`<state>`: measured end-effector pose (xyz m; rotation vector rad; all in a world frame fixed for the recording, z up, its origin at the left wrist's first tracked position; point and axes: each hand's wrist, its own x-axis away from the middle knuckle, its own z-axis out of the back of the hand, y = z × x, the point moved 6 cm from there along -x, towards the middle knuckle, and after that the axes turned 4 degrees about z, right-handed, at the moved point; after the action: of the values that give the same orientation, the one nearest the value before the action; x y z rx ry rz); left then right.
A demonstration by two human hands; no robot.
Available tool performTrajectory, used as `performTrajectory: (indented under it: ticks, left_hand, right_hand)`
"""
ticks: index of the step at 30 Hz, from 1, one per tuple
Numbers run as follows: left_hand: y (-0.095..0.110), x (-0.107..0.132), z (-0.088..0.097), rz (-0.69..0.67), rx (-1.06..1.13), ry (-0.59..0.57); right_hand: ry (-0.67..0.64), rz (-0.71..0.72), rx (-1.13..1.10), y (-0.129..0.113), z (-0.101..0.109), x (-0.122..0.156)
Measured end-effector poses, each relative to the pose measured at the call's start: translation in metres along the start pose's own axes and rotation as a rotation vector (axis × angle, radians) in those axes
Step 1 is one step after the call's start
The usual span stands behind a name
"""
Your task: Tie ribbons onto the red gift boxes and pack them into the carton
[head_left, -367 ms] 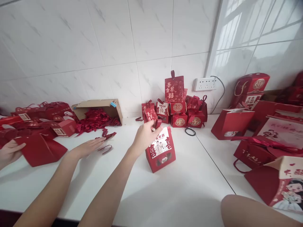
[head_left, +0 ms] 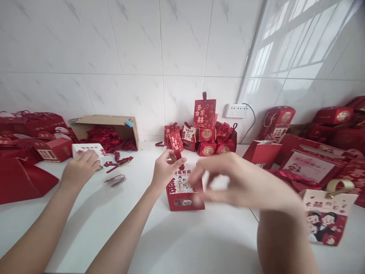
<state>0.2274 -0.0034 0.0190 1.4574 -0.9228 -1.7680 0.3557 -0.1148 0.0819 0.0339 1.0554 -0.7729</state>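
A small red gift box [head_left: 182, 196] with a printed cartoon couple stands on the white table in the middle of the head view. My left hand [head_left: 165, 169] is closed in a pinch on the dark red ribbon handle [head_left: 178, 154] at the box's top. My right hand [head_left: 236, 182] hovers close to the camera, just right of and partly in front of the box. It is smeared by motion, with the fingers loosely bent and nothing visible in them.
A co-worker's hand [head_left: 80, 169] rests on a white box [head_left: 85, 148] at the left, near loose ribbons [head_left: 115, 179]. A cardboard box [head_left: 105, 123] of ribbons and stacked red boxes [head_left: 203, 114] line the wall. Red bags [head_left: 264, 152] and a printed bag [head_left: 326, 217] crowd the right.
My right hand has risen into view beside the gift box. The box now stands upright under my left hand. The co-worker's hand moved from the loose ribbons to the white box.
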Motion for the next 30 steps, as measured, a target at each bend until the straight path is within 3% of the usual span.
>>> performTrajectory:
  ticks: [2, 4, 7, 10, 13, 17, 23, 30]
  left_hand:
    - [-0.002, -0.001, -0.002, 0.052, 0.090, 0.023]
    - [-0.001, 0.000, 0.002, 0.025, 0.133, 0.031]
    - [0.005, 0.003, 0.002, -0.064, 0.064, -0.003]
    - [0.011, 0.008, -0.006, -0.113, -0.064, -0.094]
    - [0.012, 0.013, -0.006, -0.104, -0.018, -0.119]
    - [0.014, 0.017, -0.003, -0.181, 0.117, -0.168]
    - [0.021, 0.020, -0.005, -0.343, -0.097, -0.100]
    - [0.024, 0.026, -0.011, -0.390, -0.112, -0.170]
  right_hand:
    - [-0.160, -0.031, 0.090, 0.006, -0.009, -0.013]
    - [-0.203, -0.073, 0.173, 0.020, -0.022, -0.016]
    - [-0.143, -0.068, 0.160, 0.042, -0.045, -0.002]
    - [0.034, -0.031, 0.153, 0.050, -0.056, 0.020]
    - [0.160, -0.047, 0.155, 0.049, -0.057, 0.035]
    - [0.175, -0.032, 0.127, 0.046, -0.056, 0.039]
    - [0.240, -0.005, 0.126, 0.050, -0.052, 0.043]
    - [0.292, -0.018, 0.140, 0.051, -0.047, 0.046]
